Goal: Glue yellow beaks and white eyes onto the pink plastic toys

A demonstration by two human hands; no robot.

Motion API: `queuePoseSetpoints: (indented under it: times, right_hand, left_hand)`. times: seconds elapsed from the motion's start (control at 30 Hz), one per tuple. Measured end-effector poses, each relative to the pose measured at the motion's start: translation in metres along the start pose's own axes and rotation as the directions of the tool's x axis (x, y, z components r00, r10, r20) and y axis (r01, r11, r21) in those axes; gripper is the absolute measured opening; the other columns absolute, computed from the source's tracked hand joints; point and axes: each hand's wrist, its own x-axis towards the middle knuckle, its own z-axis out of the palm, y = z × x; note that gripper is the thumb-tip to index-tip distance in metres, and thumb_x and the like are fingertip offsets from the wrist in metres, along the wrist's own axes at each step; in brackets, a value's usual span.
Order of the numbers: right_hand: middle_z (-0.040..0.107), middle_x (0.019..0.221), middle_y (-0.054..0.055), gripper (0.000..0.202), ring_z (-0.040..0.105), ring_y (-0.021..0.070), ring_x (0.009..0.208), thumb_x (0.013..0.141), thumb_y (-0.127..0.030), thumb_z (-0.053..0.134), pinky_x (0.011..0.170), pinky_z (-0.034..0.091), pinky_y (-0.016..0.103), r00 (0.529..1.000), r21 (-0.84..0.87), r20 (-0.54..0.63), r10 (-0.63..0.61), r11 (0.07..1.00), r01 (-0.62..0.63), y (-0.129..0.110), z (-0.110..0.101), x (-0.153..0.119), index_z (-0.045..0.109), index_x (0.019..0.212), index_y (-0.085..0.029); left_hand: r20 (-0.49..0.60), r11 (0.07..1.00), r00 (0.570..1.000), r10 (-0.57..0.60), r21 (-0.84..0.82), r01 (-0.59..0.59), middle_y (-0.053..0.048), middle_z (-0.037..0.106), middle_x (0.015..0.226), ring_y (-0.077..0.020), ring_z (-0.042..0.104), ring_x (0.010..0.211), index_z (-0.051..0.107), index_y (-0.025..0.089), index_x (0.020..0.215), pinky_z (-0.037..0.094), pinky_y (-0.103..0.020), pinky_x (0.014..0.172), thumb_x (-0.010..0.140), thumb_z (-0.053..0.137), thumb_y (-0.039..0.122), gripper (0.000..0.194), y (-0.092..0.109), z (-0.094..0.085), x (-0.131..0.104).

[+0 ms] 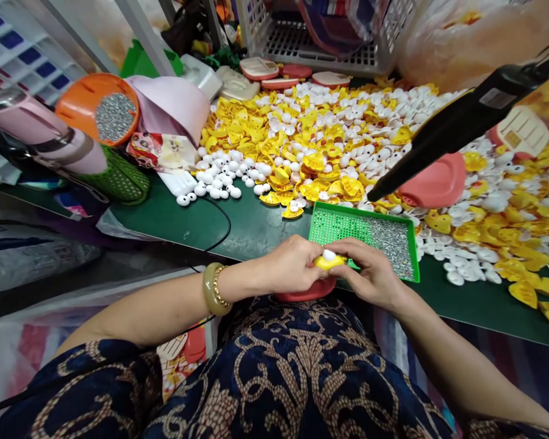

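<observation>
Near the table's front edge, my left hand (293, 265) and my right hand (370, 271) meet around a small yellow plastic part (330, 263) with a white piece (329, 254) on top. Fingers of both hands pinch it from either side. Under my hands, partly hidden, is a red plastic piece (306, 291). Just behind my right hand lies a green perforated tray (341, 224), with small metal screws (393, 244) in its right part.
A heap of yellow parts (238, 131) and white parts covers the table's back and right. White balls (217, 177) lie left. A black electric screwdriver (452, 122) hangs above the right side. An orange bowl (80, 100) and a pink bottle (64, 137) stand at the left.
</observation>
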Motion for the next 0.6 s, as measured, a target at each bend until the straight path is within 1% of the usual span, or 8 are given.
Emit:
queuePoseSetpoints:
  times: [0.1, 0.23, 0.37, 0.47, 0.5, 0.53, 0.57, 0.6]
  right_hand:
    - [0.066, 0.093, 0.007, 0.02, 0.064, 0.0174, 0.085, 0.088, -0.02, 0.06, 0.073, 0.055, 0.033, 0.997, -0.025, -0.071, 0.021, 0.999, -0.023, -0.002, 0.005, -0.002, 0.062, 0.108, -0.02]
    - [0.067, 0.087, 0.006, 0.016, 0.064, 0.0177, 0.08, 0.087, -0.019, 0.059, 0.068, 0.055, 0.033, 0.995, -0.042, -0.095, 0.042, 0.998, -0.046, -0.001, 0.008, 0.001, 0.064, 0.102, -0.019]
    - [0.069, 0.088, 0.006, 0.017, 0.066, 0.0182, 0.079, 0.085, -0.023, 0.061, 0.067, 0.056, 0.034, 0.991, -0.024, -0.124, 0.053, 0.998, -0.056, 0.006, 0.012, 0.006, 0.067, 0.101, -0.021]
    - [0.067, 0.095, 0.007, 0.017, 0.065, 0.0195, 0.085, 0.084, -0.029, 0.066, 0.07, 0.056, 0.037, 0.972, -0.08, -0.234, 0.023, 0.996, -0.043, 0.01, 0.011, 0.009, 0.067, 0.1, -0.022]
    - [0.066, 0.096, 0.007, 0.019, 0.064, 0.0203, 0.087, 0.083, -0.031, 0.068, 0.072, 0.056, 0.038, 0.953, -0.134, -0.302, -0.002, 0.99, -0.041, 0.011, 0.005, 0.01, 0.066, 0.1, -0.023]
    - [0.064, 0.096, 0.006, 0.022, 0.063, 0.0212, 0.088, 0.082, -0.032, 0.07, 0.074, 0.055, 0.04, 0.915, -0.199, -0.402, -0.032, 0.979, -0.053, 0.014, -0.003, 0.011, 0.065, 0.101, -0.023]
    - [0.062, 0.097, 0.006, 0.028, 0.062, 0.0224, 0.09, 0.08, -0.034, 0.072, 0.076, 0.055, 0.043, 0.842, -0.262, -0.536, -0.067, 0.961, -0.09, 0.018, -0.015, 0.014, 0.063, 0.105, -0.024]
    - [0.06, 0.1, 0.006, 0.038, 0.06, 0.0243, 0.093, 0.077, -0.036, 0.074, 0.08, 0.053, 0.046, 0.735, -0.313, -0.67, -0.105, 0.938, -0.151, 0.025, -0.03, 0.018, 0.06, 0.11, -0.024]
  left_hand:
    - [0.017, 0.995, 1.0, 0.002, 0.097, -0.004, -0.003, 0.059, 0.061, -0.0108, 0.046, 0.053, 0.063, 0.011, 0.069, 0.029, -0.025, 0.051, 0.082, 0.057, 0.024, 0.02, 0.002, 0.004, -0.002]
    - [-0.052, 0.987, 0.997, -0.049, 0.153, 0.057, -0.003, 0.057, 0.057, -0.0117, 0.046, 0.051, 0.062, 0.013, 0.068, 0.027, -0.026, 0.05, 0.081, 0.056, 0.022, 0.017, 0.001, 0.012, 0.0]
    - [-0.039, 0.992, 0.993, -0.114, 0.046, 0.116, -0.002, 0.058, 0.058, -0.0118, 0.047, 0.052, 0.065, 0.013, 0.071, 0.029, -0.025, 0.05, 0.077, 0.062, 0.025, 0.013, -0.003, 0.008, 0.012]
    - [0.002, 0.977, 0.989, -0.148, -0.156, 0.147, -0.004, 0.063, 0.067, -0.0136, 0.053, 0.059, 0.067, 0.013, 0.079, 0.034, -0.024, 0.053, 0.071, 0.069, 0.031, 0.019, -0.01, 0.003, 0.022]
    - [0.027, 0.951, 0.984, -0.176, -0.255, 0.177, -0.004, 0.065, 0.069, -0.0137, 0.054, 0.061, 0.067, 0.013, 0.079, 0.036, -0.024, 0.054, 0.069, 0.07, 0.031, 0.021, -0.014, 0.002, 0.024]
    - [0.059, 0.909, 0.975, -0.213, -0.354, 0.22, -0.005, 0.065, 0.071, -0.0135, 0.055, 0.062, 0.067, 0.012, 0.078, 0.038, -0.023, 0.055, 0.068, 0.072, 0.031, 0.022, -0.018, 0.002, 0.025]
    - [0.095, 0.856, 0.963, -0.252, -0.442, 0.268, -0.005, 0.066, 0.072, -0.0133, 0.056, 0.062, 0.067, 0.012, 0.078, 0.04, -0.023, 0.056, 0.066, 0.073, 0.03, 0.023, -0.023, 0.003, 0.026]
    - [0.132, 0.8, 0.949, -0.288, -0.512, 0.314, -0.006, 0.067, 0.074, -0.0134, 0.057, 0.063, 0.067, 0.011, 0.079, 0.041, -0.023, 0.057, 0.064, 0.074, 0.029, 0.024, -0.027, 0.003, 0.027]
